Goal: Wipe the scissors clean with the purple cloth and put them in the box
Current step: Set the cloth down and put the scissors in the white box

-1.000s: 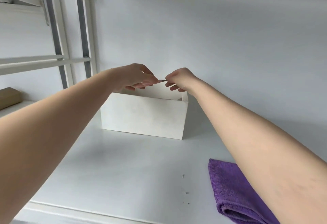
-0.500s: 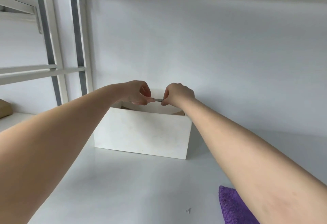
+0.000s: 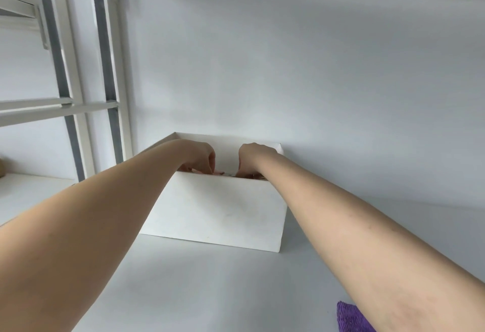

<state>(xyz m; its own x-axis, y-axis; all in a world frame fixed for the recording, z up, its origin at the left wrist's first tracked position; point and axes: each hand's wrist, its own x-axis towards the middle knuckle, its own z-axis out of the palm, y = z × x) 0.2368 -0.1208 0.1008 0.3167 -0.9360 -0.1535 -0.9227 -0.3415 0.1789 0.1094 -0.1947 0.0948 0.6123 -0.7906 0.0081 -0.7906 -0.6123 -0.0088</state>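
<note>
A white open-topped box [image 3: 223, 216] stands on the white shelf against the back wall. Both hands reach down into it from above. My left hand [image 3: 199, 157] and my right hand [image 3: 256, 155] have their fingers curled, and the fingertips are hidden behind the box's front wall. Between them, just above that front rim, a small sliver of the scissors [image 3: 229, 174] shows, held at each end by a hand. The purple cloth [image 3: 353, 318] lies on the shelf at the lower right, partly under my right forearm.
The white shelf surface [image 3: 210, 292] stretches toward me in front of the box. White and grey metal uprights [image 3: 105, 69] stand at the left, with a neighbouring shelf bay beyond them. The back wall is close behind the box.
Both hands have dropped from above the box down into it, carrying the scissors with them. The view has tilted, so the cloth sits lower in the picture.
</note>
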